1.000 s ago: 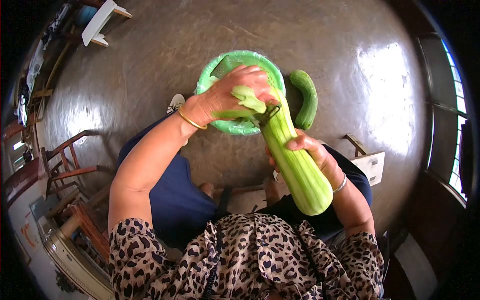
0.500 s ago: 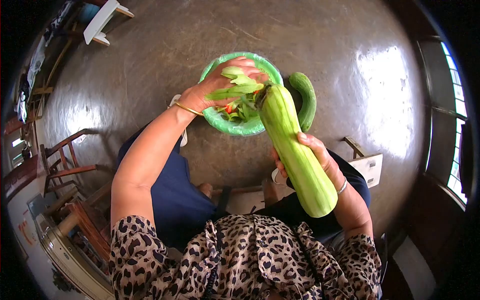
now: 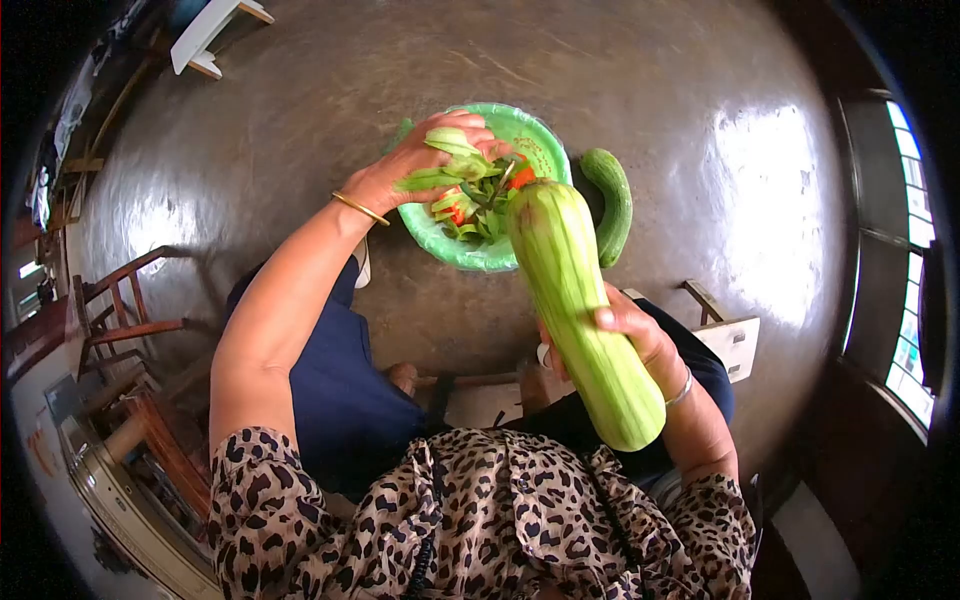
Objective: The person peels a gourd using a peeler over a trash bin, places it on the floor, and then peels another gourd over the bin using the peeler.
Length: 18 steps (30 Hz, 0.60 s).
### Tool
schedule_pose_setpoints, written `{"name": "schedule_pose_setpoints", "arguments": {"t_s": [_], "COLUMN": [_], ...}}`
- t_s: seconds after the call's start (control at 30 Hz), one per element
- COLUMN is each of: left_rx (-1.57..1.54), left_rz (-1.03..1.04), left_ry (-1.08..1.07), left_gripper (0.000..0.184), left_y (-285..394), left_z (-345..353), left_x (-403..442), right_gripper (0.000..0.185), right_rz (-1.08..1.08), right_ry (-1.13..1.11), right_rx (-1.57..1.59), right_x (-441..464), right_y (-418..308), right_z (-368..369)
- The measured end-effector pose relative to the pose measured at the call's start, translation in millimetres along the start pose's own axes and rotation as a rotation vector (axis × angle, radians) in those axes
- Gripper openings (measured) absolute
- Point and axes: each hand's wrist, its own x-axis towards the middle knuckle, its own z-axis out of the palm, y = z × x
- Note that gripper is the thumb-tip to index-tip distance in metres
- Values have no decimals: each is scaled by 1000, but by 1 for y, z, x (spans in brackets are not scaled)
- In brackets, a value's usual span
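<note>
My right hand (image 3: 632,335) is wrapped around the lower part of a long pale-green gourd (image 3: 580,310), peeled in lengthwise stripes. Its upper end tilts over the rim of a green basin (image 3: 450,245) lined with clear plastic. Above the basin, my left hand (image 3: 435,155) has its fingers curled around what looks like a peeler (image 3: 507,178), mostly hidden, with a metal edge showing. Strips of green peel (image 3: 455,140) hang over that hand. Inside the basin lie green peelings (image 3: 480,215) and red-orange pieces (image 3: 522,177).
A darker green, curved gourd (image 3: 612,205) lies on the floor right of the basin. Low white stools stand at right (image 3: 735,345) and far upper left (image 3: 205,35). A wooden chair (image 3: 130,310) is at left.
My left hand has drawn back slightly to the left, away from the gourd's end. The dark, rough tip is now smoother and paler. The gourd has shifted a little toward me.
</note>
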Motion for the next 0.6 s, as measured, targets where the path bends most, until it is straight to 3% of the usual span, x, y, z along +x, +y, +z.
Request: {"name": "schedule_pose_setpoints", "arguments": {"t_s": [0.03, 0.1, 0.23, 0.3, 0.4, 0.47, 0.5, 0.57, 0.6], "left_rx": [1, 335, 254, 178, 243, -116, -117, 481, 480], "left_rz": [1, 323, 271, 277, 249, 94, 99, 25, 28], "left_ry": [-5, 8, -8, 24, 55, 95, 99, -111, -108], "left_gripper": [40, 46, 52, 52, 48, 41, 41, 34, 34], "left_y": [9, 37, 38, 31, 42, 38, 32, 21, 18], "left_z": [3, 9, 14, 13, 11, 19, 18, 16, 19], "left_x": [6, 20, 17, 14, 12, 11, 14, 21, 18], "right_gripper": [76, 76, 78, 68, 71, 73, 75, 77, 80], "right_rz": [-9, -16, 12, -13, -6, -59, -106, -148, -194], "right_ry": [21, 38, 111, -27, -62, -127, -194, -172, -154], "right_rx": [35, 65, 97, 207, 258, 202, 144, 77, 17], "right_x": [4, 6, 6, 9, 14, 18, 19, 18, 18], "right_y": [4, 6, 4, 7, 9, 9, 8, 5, 3], "right_z": [-6, -11, -14, -22, -24, -30, -31, -29, -27]}}
